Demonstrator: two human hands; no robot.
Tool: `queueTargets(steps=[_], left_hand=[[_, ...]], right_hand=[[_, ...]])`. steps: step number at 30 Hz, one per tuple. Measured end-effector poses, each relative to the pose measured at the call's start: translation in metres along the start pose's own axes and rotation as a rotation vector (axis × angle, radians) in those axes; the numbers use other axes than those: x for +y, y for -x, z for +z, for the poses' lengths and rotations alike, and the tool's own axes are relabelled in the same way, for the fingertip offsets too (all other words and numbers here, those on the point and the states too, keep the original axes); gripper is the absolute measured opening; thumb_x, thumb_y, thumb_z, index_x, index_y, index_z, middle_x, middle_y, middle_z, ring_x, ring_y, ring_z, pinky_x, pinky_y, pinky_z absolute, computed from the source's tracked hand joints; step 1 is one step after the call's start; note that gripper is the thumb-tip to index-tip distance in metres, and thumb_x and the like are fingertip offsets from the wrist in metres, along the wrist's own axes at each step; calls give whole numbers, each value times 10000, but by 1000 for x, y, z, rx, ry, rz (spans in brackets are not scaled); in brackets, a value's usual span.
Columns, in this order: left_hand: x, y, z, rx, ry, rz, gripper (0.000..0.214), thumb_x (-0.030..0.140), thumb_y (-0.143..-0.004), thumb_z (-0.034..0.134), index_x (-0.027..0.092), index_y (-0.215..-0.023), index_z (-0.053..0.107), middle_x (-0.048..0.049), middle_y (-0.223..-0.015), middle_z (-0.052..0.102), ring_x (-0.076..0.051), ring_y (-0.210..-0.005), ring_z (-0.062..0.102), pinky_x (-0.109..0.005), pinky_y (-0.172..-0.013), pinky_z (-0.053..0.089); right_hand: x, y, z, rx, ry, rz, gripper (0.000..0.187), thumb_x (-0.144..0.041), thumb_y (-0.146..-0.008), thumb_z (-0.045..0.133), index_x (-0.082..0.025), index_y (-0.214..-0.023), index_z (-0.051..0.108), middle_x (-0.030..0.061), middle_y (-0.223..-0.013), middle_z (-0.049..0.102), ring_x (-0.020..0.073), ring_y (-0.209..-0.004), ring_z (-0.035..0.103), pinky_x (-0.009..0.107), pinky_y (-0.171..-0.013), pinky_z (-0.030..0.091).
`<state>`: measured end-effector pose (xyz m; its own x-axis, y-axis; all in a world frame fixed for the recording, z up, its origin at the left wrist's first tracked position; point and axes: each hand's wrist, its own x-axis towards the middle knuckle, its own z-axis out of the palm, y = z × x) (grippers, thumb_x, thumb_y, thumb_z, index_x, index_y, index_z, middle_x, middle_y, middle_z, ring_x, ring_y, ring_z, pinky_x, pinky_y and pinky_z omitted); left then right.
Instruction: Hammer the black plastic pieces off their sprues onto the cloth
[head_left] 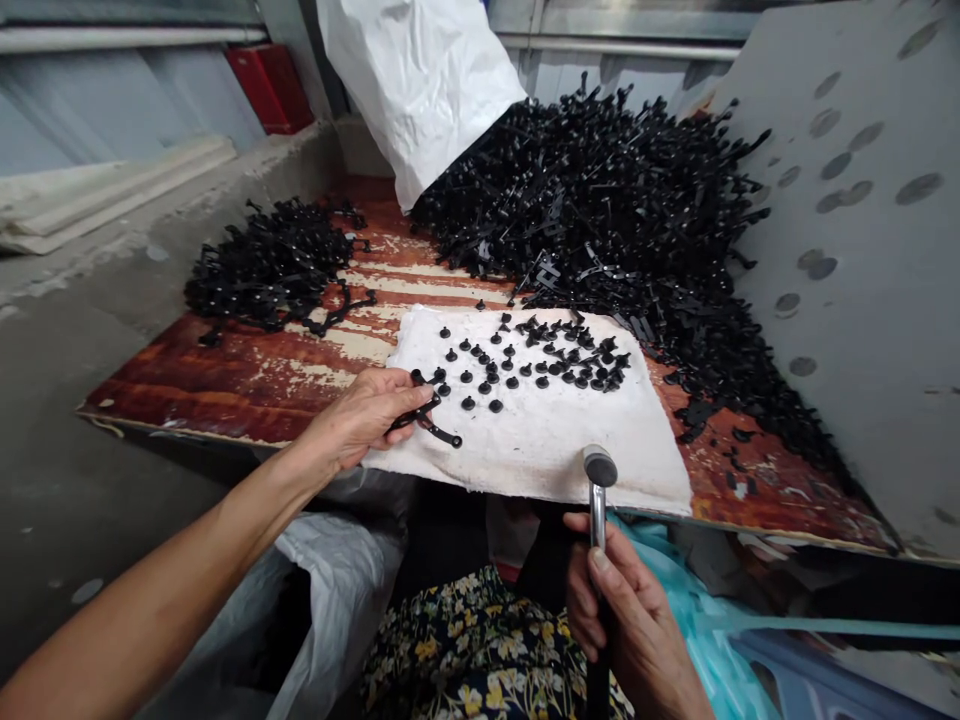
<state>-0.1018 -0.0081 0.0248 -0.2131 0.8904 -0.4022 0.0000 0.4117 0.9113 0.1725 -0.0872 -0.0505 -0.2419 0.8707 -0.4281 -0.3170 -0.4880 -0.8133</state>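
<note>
My left hand [369, 412] is closed in a pinch on a thin black plastic strip [431, 420], holding it over the left edge of a white cloth pad [555, 440]. Many small black round caps [525, 360] lie scattered on the pad's far half. My right hand [626, 610] is wrapped round the dark handle of a small hammer [598, 480], whose head hangs just above the pad's near edge.
A worn red wooden board [247, 375] carries the pad. A big heap of black plastic parts [622, 210] spills from a white sack [420, 80] at the back right. A smaller pile [274, 265] lies at the left. A grey panel [862, 250] stands at right.
</note>
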Motion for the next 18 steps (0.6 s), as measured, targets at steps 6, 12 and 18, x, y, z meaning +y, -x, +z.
queueTargets(steps=[6,12,18], left_hand=[[-1,-9,-1,-43,-11,-22,340,313,-614,827,133,-541,549,-49,-547,625,-11,-301,354,-138,-301,128],[-1,-10,0,-46,2,-45,354,328,-586,851,127,-542,564,-47,-556,624,-8,-303,355,-132,-296,144],[0,-10,0,-46,-6,-52,353,323,-590,852,121,-529,570,-57,-559,626,-9,-305,355,-131,-287,156]], right_hand=[[0,0,-1,1,-8,20,464,-559,-806,742,-241,-1122,620,-91,-567,454,36,-399,281,167,-375,300],[-1,0,0,17,-10,24,471,-556,-801,748,-235,-1123,625,-90,-562,442,42,-407,280,171,-378,303],[-1,0,-1,-12,-5,21,428,-545,-824,728,-249,-1117,627,-86,-571,443,47,-409,290,173,-378,313]])
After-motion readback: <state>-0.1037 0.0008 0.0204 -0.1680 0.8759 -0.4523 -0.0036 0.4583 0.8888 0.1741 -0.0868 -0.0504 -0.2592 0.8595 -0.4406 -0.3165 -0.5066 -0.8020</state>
